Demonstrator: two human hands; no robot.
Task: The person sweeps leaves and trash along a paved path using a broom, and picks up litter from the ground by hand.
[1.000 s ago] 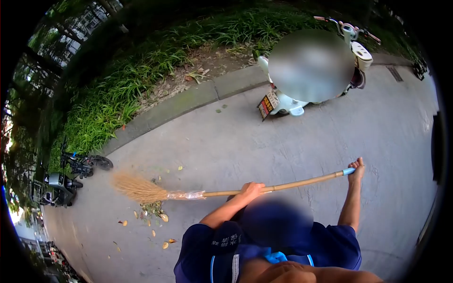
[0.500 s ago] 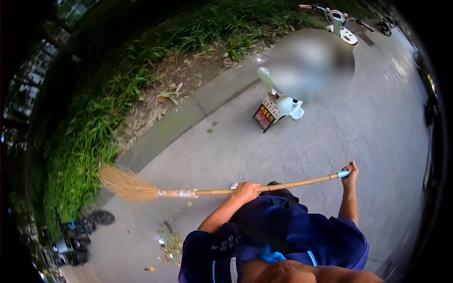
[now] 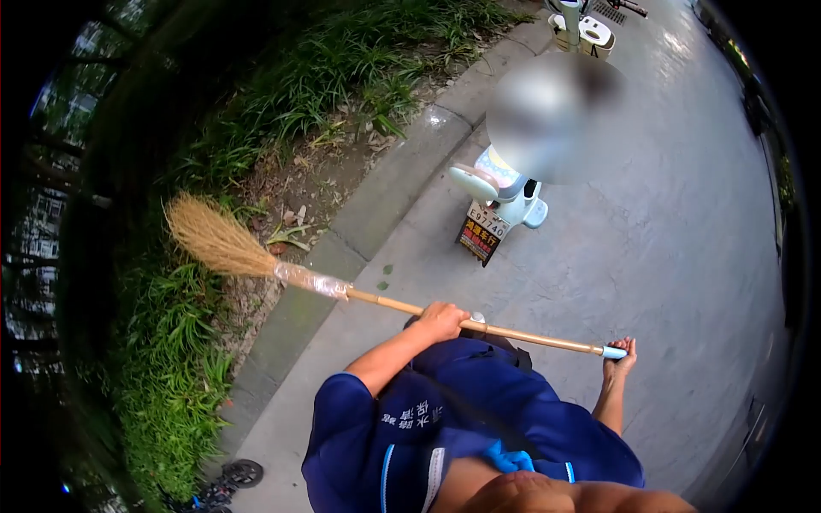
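Daylit outdoors: a grey paved lane [image 3: 556,282], shiny toward the upper right. A diagonal stone kerb [image 3: 393,184] borders bare soil [image 3: 329,181] and leafy green plants [image 3: 325,103]. A pale scooter [image 3: 534,214], partly blurred, stands near the kerb; dark trees [image 3: 64,150] edge the left.

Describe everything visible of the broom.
The broom has fanned straw-coloured bristles, bound with clear, shiny wrapping to a jointed, bamboo-like handle with a pale blue end piece. It slants across the view, bristles at upper left against the planted strip; whether they touch it is unclear. The left hand grips the handle partway; the right hand holds the blue end.
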